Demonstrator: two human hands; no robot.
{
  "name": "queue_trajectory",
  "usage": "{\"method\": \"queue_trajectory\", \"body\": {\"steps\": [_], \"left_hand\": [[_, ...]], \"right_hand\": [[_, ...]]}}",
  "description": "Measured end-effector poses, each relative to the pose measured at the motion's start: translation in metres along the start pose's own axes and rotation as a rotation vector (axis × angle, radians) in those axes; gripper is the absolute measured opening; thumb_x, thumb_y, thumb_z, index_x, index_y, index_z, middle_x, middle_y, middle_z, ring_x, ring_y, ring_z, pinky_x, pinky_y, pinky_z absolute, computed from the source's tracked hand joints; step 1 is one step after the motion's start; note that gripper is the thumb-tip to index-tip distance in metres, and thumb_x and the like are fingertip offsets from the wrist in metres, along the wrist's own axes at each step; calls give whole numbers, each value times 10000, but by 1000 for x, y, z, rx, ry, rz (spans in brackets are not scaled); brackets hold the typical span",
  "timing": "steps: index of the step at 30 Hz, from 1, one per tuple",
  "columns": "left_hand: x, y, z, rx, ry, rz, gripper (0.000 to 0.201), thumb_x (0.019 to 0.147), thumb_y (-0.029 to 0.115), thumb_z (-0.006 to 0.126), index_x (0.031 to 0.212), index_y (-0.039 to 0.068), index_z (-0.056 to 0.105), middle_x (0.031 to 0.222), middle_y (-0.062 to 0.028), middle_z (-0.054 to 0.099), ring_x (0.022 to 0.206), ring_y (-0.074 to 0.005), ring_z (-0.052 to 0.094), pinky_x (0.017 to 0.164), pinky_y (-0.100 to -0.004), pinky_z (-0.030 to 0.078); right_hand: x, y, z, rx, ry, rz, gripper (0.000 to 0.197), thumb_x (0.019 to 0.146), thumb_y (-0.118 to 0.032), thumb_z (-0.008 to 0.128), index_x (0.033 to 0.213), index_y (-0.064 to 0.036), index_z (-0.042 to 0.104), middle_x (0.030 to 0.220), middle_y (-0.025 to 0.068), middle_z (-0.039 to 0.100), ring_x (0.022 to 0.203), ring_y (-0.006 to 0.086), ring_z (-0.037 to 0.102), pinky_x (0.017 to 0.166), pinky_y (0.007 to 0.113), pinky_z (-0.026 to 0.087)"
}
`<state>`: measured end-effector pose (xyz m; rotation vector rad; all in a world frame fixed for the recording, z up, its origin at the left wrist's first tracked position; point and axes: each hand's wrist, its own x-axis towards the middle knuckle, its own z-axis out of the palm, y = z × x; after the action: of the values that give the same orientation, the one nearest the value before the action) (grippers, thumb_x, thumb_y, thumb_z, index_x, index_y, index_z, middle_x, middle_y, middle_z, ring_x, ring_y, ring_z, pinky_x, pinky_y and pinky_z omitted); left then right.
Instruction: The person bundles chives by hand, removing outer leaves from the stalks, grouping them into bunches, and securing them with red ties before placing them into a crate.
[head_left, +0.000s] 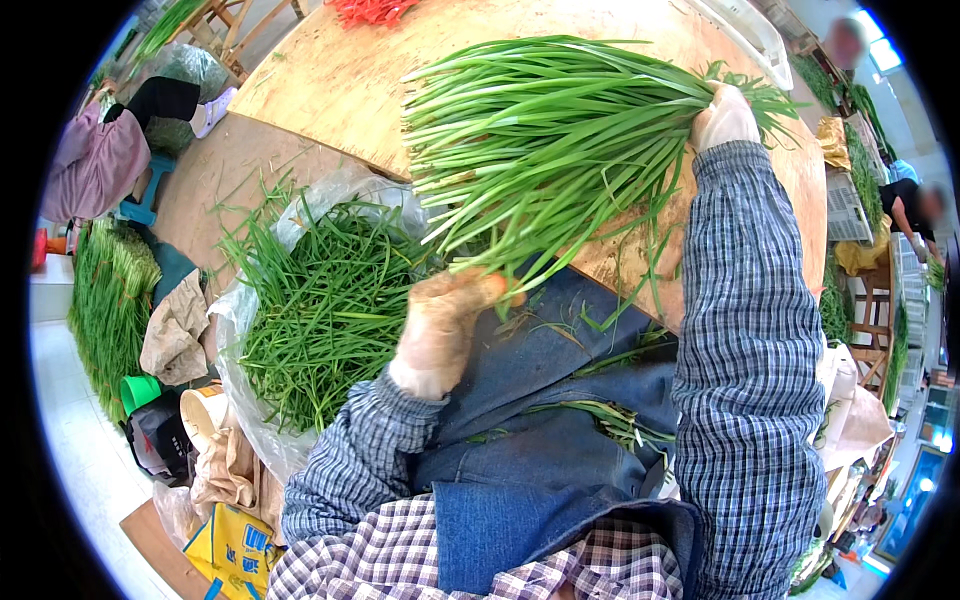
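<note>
Hands are set apart. At one o'clock, a bundle of green stalks (560, 140) is clamped near its leaf tips by the right hand (724, 115); whether stalks are pinched by the left hand (440, 325), at the bundle's lower edge, cannot be told. At nine o'clock, a clear plastic bag (378, 190) is filled with loose green leaves (325, 310). At eight o'clock, a cream tub (203, 412) is positioned, contents indistinct.
</note>
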<state>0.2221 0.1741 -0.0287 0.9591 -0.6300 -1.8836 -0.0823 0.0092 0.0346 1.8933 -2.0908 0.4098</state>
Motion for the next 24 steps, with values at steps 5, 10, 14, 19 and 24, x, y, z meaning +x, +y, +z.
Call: {"method": "queue_trajectory", "body": {"steps": [5,10,14,19,24], "left_hand": [[-53,45,-67,235,-78,63,268,729,216,602,781,-46,628,737,-130,636,715,-211,610,744,-325,477],[-101,63,-197,927,417,-198,188,715,137,611,813,-21,639,785,-131,636,736,-247,595,775,-358,455],[-88,44,-151,1877,500,306,306,734,104,642,1038,106,609,1125,-83,547,1063,-267,471,934,-382,339],[-35,28,-36,1162,189,792,179,761,70,644,936,40,628,887,-122,592,825,-261,569,701,-346,463],[4,13,7,1456,268,961,280,653,122,721,909,56,628,783,-94,536,755,-276,508,657,-378,396]], "right_hand": [[21,10,38,765,130,412,282,765,-168,615,932,51,555,820,164,599,732,219,551,694,294,456],[28,-26,32,1140,215,842,337,789,-197,598,988,71,549,875,191,608,814,240,569,749,297,451],[35,25,51,1045,164,809,309,732,-207,679,853,52,562,712,97,611,575,135,537,582,267,461],[34,12,48,1407,48,862,281,791,-160,601,954,57,530,814,114,616,635,165,564,621,265,474],[47,43,70,1602,-11,894,308,811,-193,589,980,55,520,836,105,612,688,165,567,648,267,477]]}}
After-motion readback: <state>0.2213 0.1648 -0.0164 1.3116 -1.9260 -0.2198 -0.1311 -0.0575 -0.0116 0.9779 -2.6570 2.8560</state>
